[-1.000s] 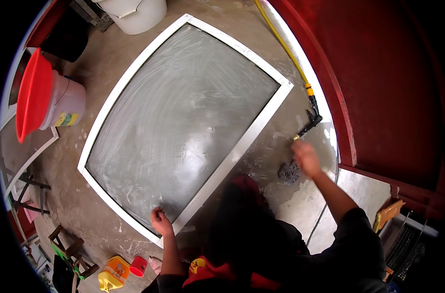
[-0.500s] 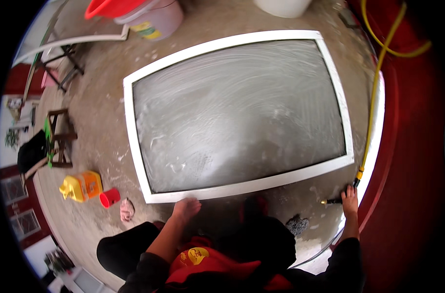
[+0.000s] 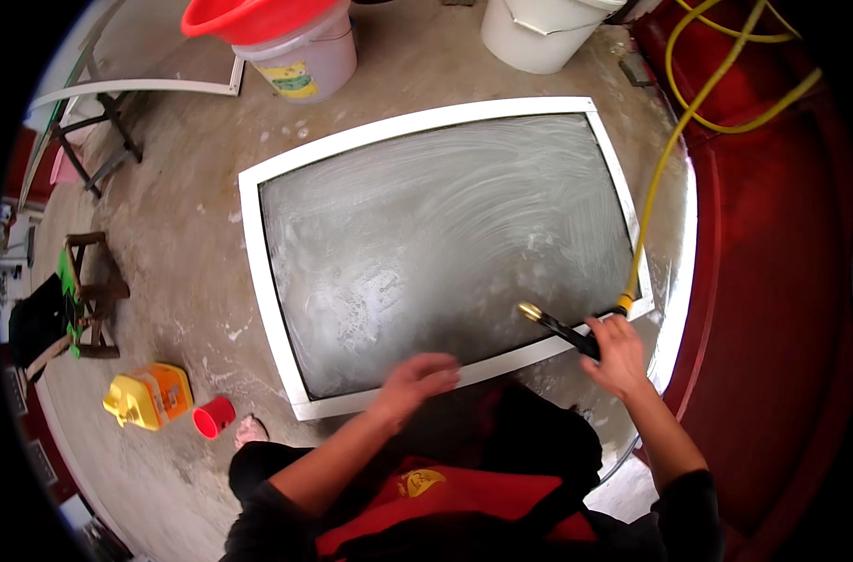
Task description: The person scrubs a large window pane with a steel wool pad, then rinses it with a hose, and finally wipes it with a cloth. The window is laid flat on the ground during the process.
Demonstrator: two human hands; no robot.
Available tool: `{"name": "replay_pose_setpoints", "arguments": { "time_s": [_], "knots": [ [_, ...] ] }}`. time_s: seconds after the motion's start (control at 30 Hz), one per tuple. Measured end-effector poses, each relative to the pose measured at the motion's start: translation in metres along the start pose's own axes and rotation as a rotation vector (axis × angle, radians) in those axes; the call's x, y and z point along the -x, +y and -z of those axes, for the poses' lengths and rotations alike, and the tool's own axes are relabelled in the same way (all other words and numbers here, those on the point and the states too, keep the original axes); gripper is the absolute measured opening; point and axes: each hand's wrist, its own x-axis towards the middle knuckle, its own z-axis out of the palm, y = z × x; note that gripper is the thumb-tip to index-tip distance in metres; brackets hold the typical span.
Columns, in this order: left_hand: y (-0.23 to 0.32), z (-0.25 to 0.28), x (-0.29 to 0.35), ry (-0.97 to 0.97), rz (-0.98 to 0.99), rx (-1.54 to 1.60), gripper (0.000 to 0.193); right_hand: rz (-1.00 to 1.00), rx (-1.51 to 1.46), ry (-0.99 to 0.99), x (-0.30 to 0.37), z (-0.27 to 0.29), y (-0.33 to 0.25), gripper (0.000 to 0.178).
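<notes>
White-framed, the grey panel [image 3: 426,253] lies before the person, over the concrete floor [image 3: 192,244], with a streaky whitish film [image 3: 501,178] swept across much of its face; the spreading looks done, and the film is not yet off. The right hand [image 3: 618,356] is wrapped around a black spray gun [image 3: 567,334] joined to a yellow hose [image 3: 665,178], its brass nozzle [image 3: 530,311] over the panel with no jet visible. The left hand [image 3: 419,382], fingers extended and apparently empty, is at the near frame edge; whether it touches, I cannot tell.
</notes>
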Motion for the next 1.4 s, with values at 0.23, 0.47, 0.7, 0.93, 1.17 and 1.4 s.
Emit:
{"name": "replay_pose_setpoints", "arguments": {
  "time_s": [0.23,0.47,0.7,0.93,1.17,1.4],
  "knots": [
    [0.036,-0.029,0.013,0.061,-0.273,0.512,0.045,0.147,-0.122,-0.066,-0.044,0.019,-0.177,0.067],
    [0.077,0.023,0.057,0.157,-0.215,0.865,0.040,0.248,-0.102,-0.226,-0.034,0.060,-0.230,0.092],
    [0.076,0.009,0.079,-0.039,0.040,0.973,0.035,0.221,-0.177,-0.038,-0.018,0.062,-0.271,0.059],
    [0.004,0.005,0.033,-0.229,0.296,0.851,0.035,-0.075,-0.095,-0.072,0.044,0.025,-0.285,0.039],
    [0.023,0.101,0.060,-0.433,0.154,0.045,0.047,-0.133,-0.019,0.018,0.073,-0.007,-0.304,0.039],
    [-0.230,0.391,0.038,1.109,0.016,-0.338,0.031,0.213,-0.100,-0.009,0.088,-0.068,-0.355,0.018]
  ]
}}
